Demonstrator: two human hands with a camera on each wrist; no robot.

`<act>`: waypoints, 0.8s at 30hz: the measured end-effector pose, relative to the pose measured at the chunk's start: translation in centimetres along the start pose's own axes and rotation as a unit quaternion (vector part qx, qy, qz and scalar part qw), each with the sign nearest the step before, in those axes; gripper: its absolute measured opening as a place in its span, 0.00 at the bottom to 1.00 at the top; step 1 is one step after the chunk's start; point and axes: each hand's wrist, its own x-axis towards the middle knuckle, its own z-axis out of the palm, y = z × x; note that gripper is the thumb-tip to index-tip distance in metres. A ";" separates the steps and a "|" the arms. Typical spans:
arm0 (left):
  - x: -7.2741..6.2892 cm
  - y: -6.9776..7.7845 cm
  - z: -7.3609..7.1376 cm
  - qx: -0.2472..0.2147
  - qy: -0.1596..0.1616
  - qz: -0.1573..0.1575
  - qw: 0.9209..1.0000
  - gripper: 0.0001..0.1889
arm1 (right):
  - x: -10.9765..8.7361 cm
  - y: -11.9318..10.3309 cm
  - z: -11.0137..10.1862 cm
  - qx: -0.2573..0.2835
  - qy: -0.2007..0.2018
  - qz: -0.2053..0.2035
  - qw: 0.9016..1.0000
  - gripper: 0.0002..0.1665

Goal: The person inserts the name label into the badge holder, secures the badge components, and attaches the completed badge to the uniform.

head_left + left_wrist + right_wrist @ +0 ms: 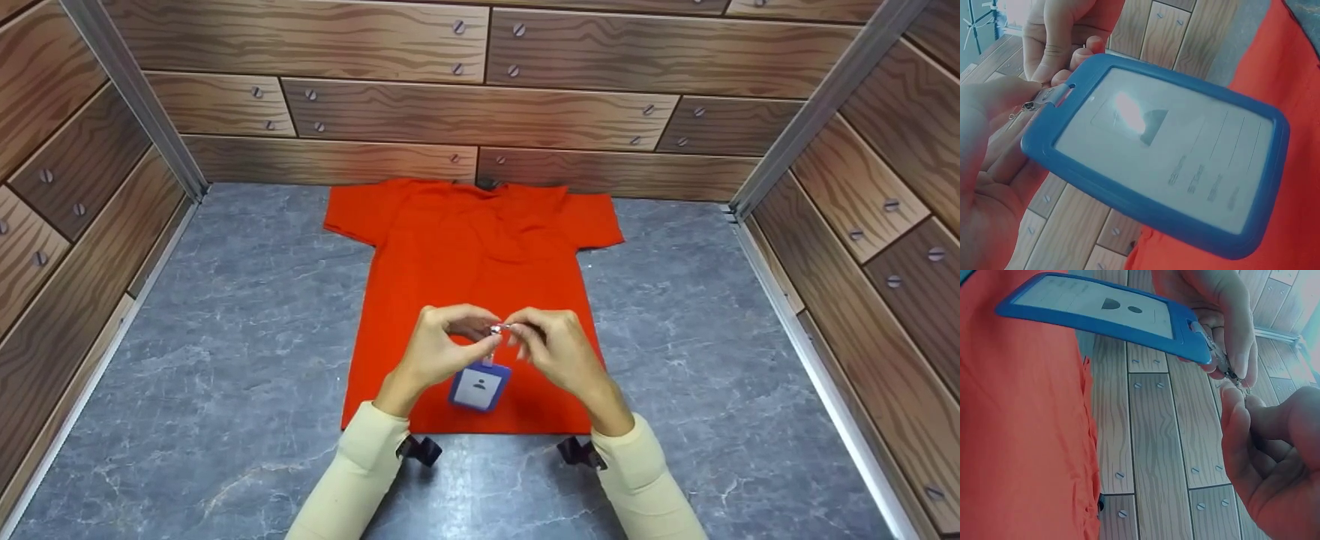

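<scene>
A blue-framed ID badge (478, 386) hangs by its strap and metal clip (1217, 354) in front of the body, above a red T-shirt (480, 277) spread flat. My left hand (442, 349) pinches the clip between thumb and fingers. Facing it, my right hand (556, 349) pinches a small, thin metal piece (1248, 391) at the clip's end; its exact kind is too small to tell. The fingertips of both hands nearly meet there. In the left wrist view the badge face (1185, 152) shows a picture area and printed lines, tilted with glare.
The shirt lies on a grey marbled tabletop (255, 337), its collar near the back wall. Wood-patterned panels (390, 112) enclose the back and both sides, with metal strips (825, 97) at the corners. Dark wrist-camera mounts (420, 450) sit on the cuffs.
</scene>
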 end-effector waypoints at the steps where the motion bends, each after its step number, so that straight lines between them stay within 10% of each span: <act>1: 0.0 0.0 0.0 0.000 0.001 0.000 1.000 0.10 | 0.0 0.0 0.0 -0.004 0.000 -0.005 1.000 0.07; 24: 0.0 -0.1 0.1 0.017 -0.023 0.015 0.999 0.12 | 0.1 -0.2 0.4 0.006 0.009 0.026 1.000 0.07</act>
